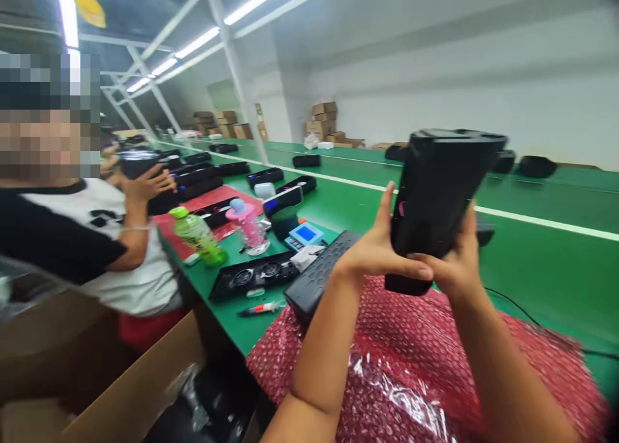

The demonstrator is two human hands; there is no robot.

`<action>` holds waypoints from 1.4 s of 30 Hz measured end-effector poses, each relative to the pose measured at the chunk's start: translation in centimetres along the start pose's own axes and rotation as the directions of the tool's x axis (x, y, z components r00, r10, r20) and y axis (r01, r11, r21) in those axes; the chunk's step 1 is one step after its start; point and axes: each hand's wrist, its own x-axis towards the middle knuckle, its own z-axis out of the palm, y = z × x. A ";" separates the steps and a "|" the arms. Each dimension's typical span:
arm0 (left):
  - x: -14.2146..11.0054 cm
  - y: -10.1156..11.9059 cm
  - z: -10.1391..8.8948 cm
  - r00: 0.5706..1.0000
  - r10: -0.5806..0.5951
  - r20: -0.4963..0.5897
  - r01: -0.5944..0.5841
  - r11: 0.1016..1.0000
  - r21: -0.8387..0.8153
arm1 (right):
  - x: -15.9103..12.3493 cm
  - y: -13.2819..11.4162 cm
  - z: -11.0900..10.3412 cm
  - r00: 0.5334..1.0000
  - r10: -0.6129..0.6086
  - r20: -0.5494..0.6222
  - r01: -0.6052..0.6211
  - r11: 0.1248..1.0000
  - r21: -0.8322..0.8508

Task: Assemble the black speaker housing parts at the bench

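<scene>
A long black speaker casing (pixel 430 204) is raised above the bench, tilted slightly, with a small pink mark on its left side. My left hand (pixel 374 246) grips its left side, thumb laid across the lower front and a finger stretched up along the edge. From the right, my right hand (pixel 457 259) clasps the lower part; some of its fingers are hidden behind the casing. Red bubble wrap (pixel 406 365) lies on the bench below both hands. Beside my left forearm rests a black perforated grille housing (pixel 322 275).
Left of the housing lie a black panel with two round speakers (pixel 256 275), a syringe-like tube (pixel 258 309), a blue-screened device (pixel 306 234), a pink cup (pixel 248 227) and a green bottle (pixel 198 236). A co-worker (pixel 130 236) holds a dark casing. An open carton (pixel 140 372) stands below.
</scene>
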 end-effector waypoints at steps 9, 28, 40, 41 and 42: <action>0.2 0.1 0.7 0.998 -0.057 -0.001 0.057 0.997 0.058 | 0.4 -1.0 0.8 0.991 0.132 0.009 -0.132 0.985 0.113; 0.8 -0.4 2.0 0.984 -0.127 -0.122 0.131 0.991 0.025 | 1.3 -1.8 0.1 0.963 0.270 -0.010 -0.268 0.959 0.095; 0.8 -0.3 2.3 0.980 -0.144 -0.139 0.152 0.987 0.048 | 1.4 -2.6 0.1 0.949 0.314 -0.021 -0.305 0.934 0.184; 0.8 -0.2 2.4 0.979 -0.147 -0.143 0.156 0.986 0.051 | 1.4 -2.7 0.0 0.948 0.318 -0.020 -0.309 0.934 0.178; 0.8 -0.2 2.5 0.978 -0.148 -0.147 0.157 0.986 0.052 | 1.4 -2.7 0.0 0.947 0.321 -0.020 -0.313 0.934 0.171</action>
